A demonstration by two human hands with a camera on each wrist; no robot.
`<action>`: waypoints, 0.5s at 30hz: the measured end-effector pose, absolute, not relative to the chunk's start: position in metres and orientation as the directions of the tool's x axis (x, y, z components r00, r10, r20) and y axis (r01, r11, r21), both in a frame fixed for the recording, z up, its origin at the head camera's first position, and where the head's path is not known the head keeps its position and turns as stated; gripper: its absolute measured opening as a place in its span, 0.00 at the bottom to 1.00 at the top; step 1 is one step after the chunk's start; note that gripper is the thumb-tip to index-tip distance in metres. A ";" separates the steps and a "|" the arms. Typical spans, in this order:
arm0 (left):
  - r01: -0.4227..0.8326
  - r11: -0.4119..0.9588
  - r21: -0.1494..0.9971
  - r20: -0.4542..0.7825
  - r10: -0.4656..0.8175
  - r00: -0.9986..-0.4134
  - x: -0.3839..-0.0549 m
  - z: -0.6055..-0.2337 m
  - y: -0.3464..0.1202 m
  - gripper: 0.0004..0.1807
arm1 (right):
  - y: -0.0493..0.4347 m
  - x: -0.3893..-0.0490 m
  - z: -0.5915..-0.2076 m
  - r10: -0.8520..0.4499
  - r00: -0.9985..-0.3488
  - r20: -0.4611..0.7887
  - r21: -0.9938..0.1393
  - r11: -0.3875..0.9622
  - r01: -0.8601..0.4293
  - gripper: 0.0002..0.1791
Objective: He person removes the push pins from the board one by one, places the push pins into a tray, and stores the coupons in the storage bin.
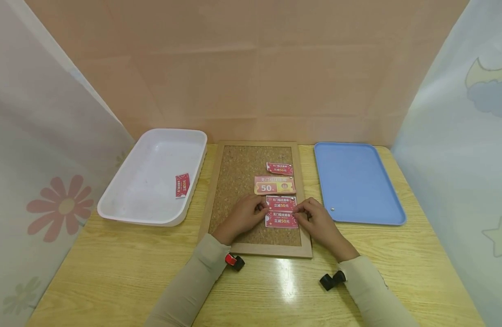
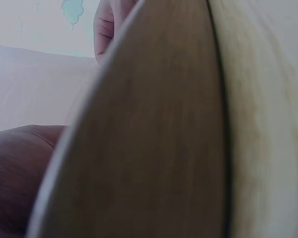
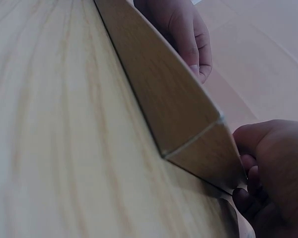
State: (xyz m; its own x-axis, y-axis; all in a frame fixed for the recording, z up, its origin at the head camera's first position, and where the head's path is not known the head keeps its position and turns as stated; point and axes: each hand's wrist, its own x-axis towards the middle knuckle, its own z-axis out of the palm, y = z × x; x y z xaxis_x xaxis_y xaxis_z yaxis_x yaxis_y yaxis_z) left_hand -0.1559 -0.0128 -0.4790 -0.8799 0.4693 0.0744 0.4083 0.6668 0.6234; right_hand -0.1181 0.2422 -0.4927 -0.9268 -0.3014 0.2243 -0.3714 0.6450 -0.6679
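**Both hands pinch the lowest red coupon (image 1: 281, 220) on the corkboard (image 1: 238, 172)**

The left hand (image 1: 246, 214) has its fingers curled, thumb and forefinger pinching at the coupon's upper left corner. The right hand (image 1: 317, 223) pinches at its upper right corner; whether a thumbtack sits under those fingertips cannot be told.

The coupon lies near the corkboard's right edge, toward its near right corner. It looks like thin printed paper: very light, easily bent and creased, likely to slide on the cork if only nudged. Its edges and corners are the best hold, one hand to each side to keep it flat; a hard tug could tear it.

Just above it is the second red coupon (image 1: 281, 203), with a tack at its upper right corner. Beyond that come the pink-and-yellow coupon (image 1: 274, 185) and the top red coupon (image 1: 279, 168), whose lower left corner seems to curl, a hint of how springy the paper is.

Farther out, the white tray (image 1: 138, 170), toward the table's far left corner, holds a loose red coupon (image 1: 182, 185) against its right wall. The blue tray (image 1: 353, 181), toward the table's far right corner, carries a silvery thumbtack (image 1: 332, 209) by its near left corner.
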 end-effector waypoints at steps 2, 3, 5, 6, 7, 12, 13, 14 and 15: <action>0.408 0.669 0.621 0.073 0.469 -0.880 -0.156 -0.478 -0.013 0.06 | 0.243 -0.118 -0.494 -0.302 -0.927 0.221 -0.668 0.646 -0.370 0.03; 0.408 0.670 0.621 0.073 0.469 -0.880 -0.156 -0.478 -0.013 0.06 | 0.243 -0.118 -0.494 -0.302 -0.927 0.220 -0.668 0.646 -0.369 0.03; 0.405 0.670 0.623 0.070 0.467 -0.881 -0.156 -0.479 -0.013 0.06 | 0.243 -0.119 -0.494 -0.301 -0.928 0.221 -0.666 0.649 -0.369 0.03; 0.404 0.669 0.624 0.070 0.467 -0.882 -0.156 -0.479 -0.013 0.06 | 0.243 -0.119 -0.495 -0.301 -0.928 0.220 -0.664 0.650 -0.368 0.03; 0.401 0.668 0.627 0.068 0.466 -0.882 -0.156 -0.479 -0.013 0.06 | 0.243 -0.119 -0.495 -0.301 -0.928 0.221 -0.663 0.652 -0.369 0.03; 0.397 0.673 0.624 0.062 0.464 -0.883 -0.157 -0.480 -0.013 0.06 | 0.242 -0.119 -0.494 -0.305 -0.927 0.220 -0.662 0.651 -0.372 0.03; 0.396 0.675 0.622 0.060 0.464 -0.884 -0.157 -0.480 -0.013 0.06 | 0.242 -0.119 -0.494 -0.306 -0.926 0.219 -0.663 0.649 -0.372 0.03; 0.396 0.677 0.621 0.059 0.464 -0.884 -0.157 -0.480 -0.013 0.06 | 0.242 -0.119 -0.494 -0.308 -0.926 0.218 -0.664 0.649 -0.372 0.03; 0.395 0.677 0.621 0.057 0.463 -0.884 -0.157 -0.480 -0.013 0.06 | 0.242 -0.119 -0.493 -0.310 -0.926 0.216 -0.663 0.649 -0.372 0.03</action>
